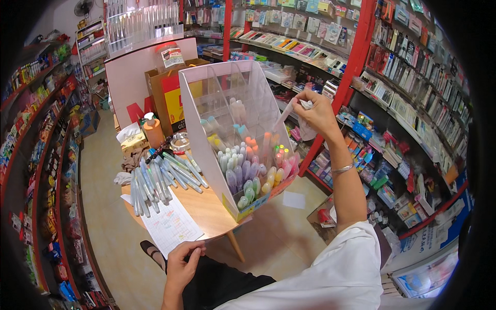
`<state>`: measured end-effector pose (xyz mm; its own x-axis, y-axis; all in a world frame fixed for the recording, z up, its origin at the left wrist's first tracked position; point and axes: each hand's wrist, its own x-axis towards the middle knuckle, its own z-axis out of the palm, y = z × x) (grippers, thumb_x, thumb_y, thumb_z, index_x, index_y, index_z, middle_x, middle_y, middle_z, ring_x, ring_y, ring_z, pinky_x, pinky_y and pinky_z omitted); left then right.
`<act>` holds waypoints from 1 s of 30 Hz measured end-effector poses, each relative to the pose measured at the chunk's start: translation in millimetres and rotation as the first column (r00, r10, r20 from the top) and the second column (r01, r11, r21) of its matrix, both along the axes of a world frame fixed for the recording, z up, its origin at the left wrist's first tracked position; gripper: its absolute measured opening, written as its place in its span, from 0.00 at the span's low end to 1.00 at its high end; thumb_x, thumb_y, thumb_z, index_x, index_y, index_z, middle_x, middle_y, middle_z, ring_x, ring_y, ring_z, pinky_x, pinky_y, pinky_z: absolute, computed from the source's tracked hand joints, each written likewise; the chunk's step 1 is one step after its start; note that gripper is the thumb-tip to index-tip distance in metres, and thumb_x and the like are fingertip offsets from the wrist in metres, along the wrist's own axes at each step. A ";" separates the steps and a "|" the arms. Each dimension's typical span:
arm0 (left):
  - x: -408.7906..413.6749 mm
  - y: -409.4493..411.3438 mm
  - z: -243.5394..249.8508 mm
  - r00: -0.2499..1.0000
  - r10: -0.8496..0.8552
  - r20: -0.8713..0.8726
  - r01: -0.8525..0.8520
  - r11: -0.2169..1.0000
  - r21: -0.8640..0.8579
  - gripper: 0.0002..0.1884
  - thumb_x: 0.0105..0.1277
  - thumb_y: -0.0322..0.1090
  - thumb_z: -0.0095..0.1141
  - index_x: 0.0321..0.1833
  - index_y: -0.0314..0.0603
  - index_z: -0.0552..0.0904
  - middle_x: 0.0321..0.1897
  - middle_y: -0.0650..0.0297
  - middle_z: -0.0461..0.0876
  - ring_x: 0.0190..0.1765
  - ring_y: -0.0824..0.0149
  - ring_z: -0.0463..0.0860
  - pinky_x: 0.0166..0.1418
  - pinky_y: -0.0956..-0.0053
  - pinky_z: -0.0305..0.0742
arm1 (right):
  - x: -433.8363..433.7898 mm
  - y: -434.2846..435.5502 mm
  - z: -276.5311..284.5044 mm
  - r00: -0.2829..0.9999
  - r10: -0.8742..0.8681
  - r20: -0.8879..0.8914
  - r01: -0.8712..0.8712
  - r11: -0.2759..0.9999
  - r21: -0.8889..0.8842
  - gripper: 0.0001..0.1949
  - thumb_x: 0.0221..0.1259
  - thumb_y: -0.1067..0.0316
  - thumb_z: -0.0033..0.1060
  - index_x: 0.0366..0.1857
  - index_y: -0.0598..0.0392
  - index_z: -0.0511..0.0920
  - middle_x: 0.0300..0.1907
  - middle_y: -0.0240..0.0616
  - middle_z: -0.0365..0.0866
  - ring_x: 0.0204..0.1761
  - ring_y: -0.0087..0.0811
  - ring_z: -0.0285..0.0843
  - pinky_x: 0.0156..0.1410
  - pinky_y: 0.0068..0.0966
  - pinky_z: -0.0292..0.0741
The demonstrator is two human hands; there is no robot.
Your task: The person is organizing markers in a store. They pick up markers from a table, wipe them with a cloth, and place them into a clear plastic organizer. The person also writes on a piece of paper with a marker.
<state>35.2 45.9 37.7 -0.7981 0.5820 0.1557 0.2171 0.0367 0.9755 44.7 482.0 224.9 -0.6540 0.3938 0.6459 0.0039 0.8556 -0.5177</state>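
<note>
My right hand (314, 112) is raised at the right side of a white-walled display rack (205, 155) with clear dividers. Between its fingers are a pale translucent strip (285, 115) and a crumpled white tissue (307, 128). Capped highlighters (248, 174) in several colours fill the rack's lower compartments, and a few stand higher up. My left hand (186, 263) rests near my lap, by the table's edge, fingers curled; whether it holds anything small is unclear. Loose pale pens (155, 182) lie piled left of the rack, partly over a grid paper (170, 223) with coloured marks.
The round wooden table (211, 217) also bears an orange pump bottle (154, 131), a tissue pack (132, 139) and a tape roll (180, 142). Behind stands a paper bag (157, 97). Stocked shelves (410, 89) curve along the right, more shelves (42, 155) along the left.
</note>
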 end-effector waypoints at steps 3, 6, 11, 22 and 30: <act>-1.7 -1.9 -2.0 0.999 0.039 0.014 -0.040 0.999 0.033 0.08 0.67 0.21 0.54 0.46 0.30 0.84 0.36 0.57 0.85 0.37 0.70 0.85 0.44 0.78 0.80 | -10.9 1.2 0.2 1.000 -0.007 -0.006 0.008 0.988 0.151 0.12 0.55 0.59 0.66 0.35 0.58 0.83 0.30 0.43 0.85 0.31 0.35 0.84 0.40 0.28 0.77; -2.2 -1.4 -7.6 0.999 0.043 0.022 -0.044 0.998 0.035 0.08 0.67 0.21 0.54 0.46 0.30 0.84 0.36 0.57 0.85 0.37 0.70 0.85 0.44 0.78 0.80 | -23.4 -1.3 -3.6 0.983 -0.080 0.165 0.040 0.973 0.228 0.12 0.54 0.57 0.64 0.36 0.52 0.84 0.31 0.44 0.85 0.34 0.42 0.85 0.41 0.33 0.79; -1.1 -1.9 -11.1 0.999 0.038 0.007 -0.038 0.999 0.008 0.08 0.67 0.21 0.54 0.46 0.31 0.84 0.36 0.57 0.85 0.37 0.70 0.85 0.44 0.78 0.80 | -30.5 -1.0 -31.8 0.900 -0.003 0.436 -0.078 0.983 0.169 0.14 0.51 0.59 0.65 0.42 0.50 0.84 0.36 0.45 0.86 0.40 0.45 0.85 0.45 0.35 0.79; -1.4 -4.9 -11.7 0.999 0.043 0.012 -0.043 0.999 -0.013 0.09 0.68 0.21 0.52 0.47 0.29 0.83 0.36 0.57 0.85 0.36 0.70 0.83 0.44 0.78 0.79 | 14.0 -46.0 -48.5 0.949 0.217 0.229 -0.223 0.975 -0.003 0.15 0.55 0.66 0.66 0.47 0.55 0.83 0.38 0.45 0.86 0.41 0.40 0.85 0.46 0.32 0.78; 1.6 -8.4 -11.8 0.998 0.060 0.017 -0.059 0.998 -0.028 0.09 0.68 0.21 0.52 0.47 0.29 0.83 0.36 0.57 0.85 0.36 0.70 0.83 0.43 0.78 0.79 | -8.5 -63.3 -54.0 0.961 0.094 0.260 -0.165 0.951 0.263 0.08 0.56 0.64 0.64 0.38 0.51 0.84 0.35 0.44 0.85 0.38 0.45 0.83 0.41 0.36 0.76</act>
